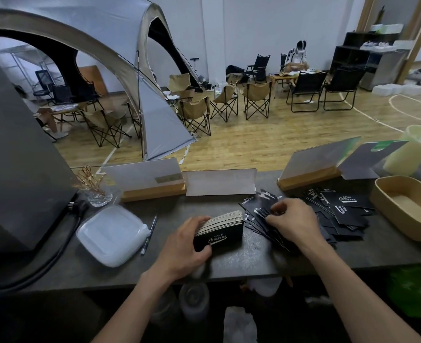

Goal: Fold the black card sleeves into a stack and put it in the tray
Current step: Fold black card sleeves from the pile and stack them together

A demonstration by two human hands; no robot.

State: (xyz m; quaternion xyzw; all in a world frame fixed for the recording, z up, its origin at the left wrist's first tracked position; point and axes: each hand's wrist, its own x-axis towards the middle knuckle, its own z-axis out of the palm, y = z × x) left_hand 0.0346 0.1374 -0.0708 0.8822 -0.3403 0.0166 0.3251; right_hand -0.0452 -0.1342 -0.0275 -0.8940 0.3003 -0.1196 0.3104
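Note:
My left hand [188, 246] grips a thick stack of folded black card sleeves [223, 229], standing on edge on the dark counter, white lettering facing me. Just right of it, my right hand [294, 222] rests on a loose pile of flat black sleeves [345, 214], fingers pinching one sleeve at the pile's left side. The pile spreads toward a beige oblong tray [387, 214] at the counter's right, which holds nothing.
A white lidded plastic box [110, 235] and a pen [148, 235] lie left of the stack. Wooden-based sign holders [152, 191] line the counter's far edge. A large dark appliance [19, 169] stands left, a pale jug [412, 154] far right.

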